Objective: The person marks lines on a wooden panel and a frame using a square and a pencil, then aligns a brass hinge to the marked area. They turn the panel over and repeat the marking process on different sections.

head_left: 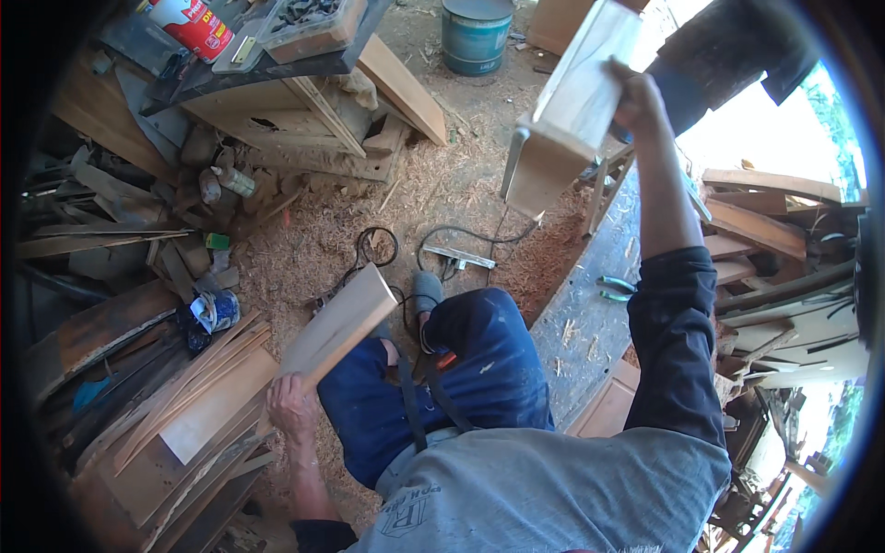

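My left hand (293,405) is closed around the lower end of a pale wooden board (339,323), which slants up past my left knee. At the upper right, my right arm reaches far forward. My right hand (636,100) grips the side of a long, box-like wooden piece (583,88), something like a drawer; part of its fingers is hidden. The near end of that piece is a flat wooden panel (551,180), with a pale rod-like part (514,161) along its left edge. Between my hands are my knees in blue trousers (489,350).
Green-handled pliers (616,288) lie on a grey bench (585,323) at my right. A power strip (459,256) and looping cables rest on the shaving-covered floor. Ahead stands a teal bucket (477,41). A dark-topped table (336,60) holds a plastic tub (309,32). Stacked boards (198,415) line my left.
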Demonstrator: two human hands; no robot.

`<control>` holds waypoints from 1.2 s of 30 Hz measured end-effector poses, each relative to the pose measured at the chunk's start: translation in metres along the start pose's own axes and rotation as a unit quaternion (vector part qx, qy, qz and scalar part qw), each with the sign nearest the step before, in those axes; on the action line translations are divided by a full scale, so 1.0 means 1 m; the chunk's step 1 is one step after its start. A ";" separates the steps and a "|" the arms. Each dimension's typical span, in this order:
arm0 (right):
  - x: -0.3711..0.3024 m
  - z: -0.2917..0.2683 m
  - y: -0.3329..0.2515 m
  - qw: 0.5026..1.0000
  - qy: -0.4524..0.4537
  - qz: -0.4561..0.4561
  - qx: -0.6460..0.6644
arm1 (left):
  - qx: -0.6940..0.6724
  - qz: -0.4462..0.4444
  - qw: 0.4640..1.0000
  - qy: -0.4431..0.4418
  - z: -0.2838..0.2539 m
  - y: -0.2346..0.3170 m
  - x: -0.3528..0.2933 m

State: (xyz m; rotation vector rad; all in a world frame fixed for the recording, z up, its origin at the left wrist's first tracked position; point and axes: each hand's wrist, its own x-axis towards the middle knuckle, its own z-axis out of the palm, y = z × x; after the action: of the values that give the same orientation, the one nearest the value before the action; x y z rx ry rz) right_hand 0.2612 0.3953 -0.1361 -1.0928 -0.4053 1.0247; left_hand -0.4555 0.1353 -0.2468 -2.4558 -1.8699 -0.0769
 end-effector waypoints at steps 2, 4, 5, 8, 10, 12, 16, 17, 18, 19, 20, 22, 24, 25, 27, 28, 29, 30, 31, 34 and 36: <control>0.028 0.009 0.056 0.999 0.008 0.035 -0.026 | 0.004 0.014 1.000 0.000 0.001 0.005 0.005; 0.071 0.001 0.121 0.994 0.029 0.096 -0.036 | 0.006 0.028 1.000 0.000 0.004 0.010 0.008; 0.092 -0.003 0.149 0.991 0.035 0.118 -0.048 | 0.003 0.026 1.000 -0.007 0.010 0.012 0.010; 0.115 0.011 0.232 0.981 0.052 0.160 -0.094 | 0.005 0.014 1.000 -0.010 0.029 0.004 -0.009; 0.133 0.026 0.266 0.977 0.061 0.164 -0.119 | -0.005 0.012 1.000 0.012 0.050 0.002 -0.007; 0.147 0.040 0.305 0.975 0.065 0.169 -0.129 | -0.003 0.019 1.000 0.023 0.053 0.000 -0.008; 0.212 0.068 0.396 0.953 -0.019 0.079 -0.290 | 0.016 -0.051 0.998 -0.023 0.054 0.005 -0.013; 0.245 0.044 0.415 0.935 -0.029 0.039 -0.353 | 0.008 -0.057 0.998 -0.034 0.060 0.004 -0.003; 0.278 0.013 0.414 0.909 -0.025 -0.011 -0.417 | -0.005 -0.031 0.999 -0.018 0.071 0.005 0.013; 0.293 0.012 0.428 0.873 -0.048 -0.099 -0.476 | -0.008 -0.035 0.999 -0.012 0.070 0.009 0.019; 0.300 0.022 0.442 0.853 -0.064 -0.140 -0.498 | -0.005 -0.047 0.999 -0.010 0.068 0.012 0.021; 0.312 0.013 0.436 0.845 -0.041 -0.174 -0.504 | -0.003 -0.027 1.000 -0.010 0.075 0.009 0.035; 0.291 0.045 0.467 0.868 -0.045 -0.145 -0.472 | 0.019 -0.044 0.998 -0.031 0.088 -0.013 0.008; 0.255 0.095 0.488 0.946 -0.031 -0.047 -0.320 | 0.072 -0.095 0.970 -0.212 0.102 -0.036 -0.045; 0.234 0.115 0.469 0.985 0.012 0.042 -0.170 | 0.101 -0.118 0.914 -0.375 0.117 -0.048 -0.060; 0.236 0.103 0.460 0.986 0.017 0.040 -0.160 | 0.086 -0.137 0.896 -0.414 0.110 -0.043 -0.035; 0.235 0.100 0.456 0.988 0.016 0.044 -0.149 | 0.072 -0.163 0.873 -0.454 0.101 -0.038 -0.017; 0.232 0.103 0.453 0.990 0.005 0.045 -0.134 | 0.072 -0.164 0.871 -0.458 0.095 -0.034 -0.010; 0.225 0.114 0.459 0.989 0.003 0.052 -0.135 | 0.054 -0.183 0.865 -0.463 0.089 -0.031 -0.006; 0.258 0.087 0.451 0.975 0.036 0.041 -0.216 | 0.033 -0.169 0.868 -0.466 0.112 -0.036 0.020; 0.250 0.108 0.464 0.960 0.036 0.040 -0.275 | 0.045 -0.183 0.859 -0.477 0.111 -0.036 0.022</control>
State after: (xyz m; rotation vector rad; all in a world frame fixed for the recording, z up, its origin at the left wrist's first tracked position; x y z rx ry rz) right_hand 0.0880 0.7027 -0.5416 -1.6510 -0.6118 0.9615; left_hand -0.4835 0.1739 -0.3558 -2.1647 -2.5257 1.4131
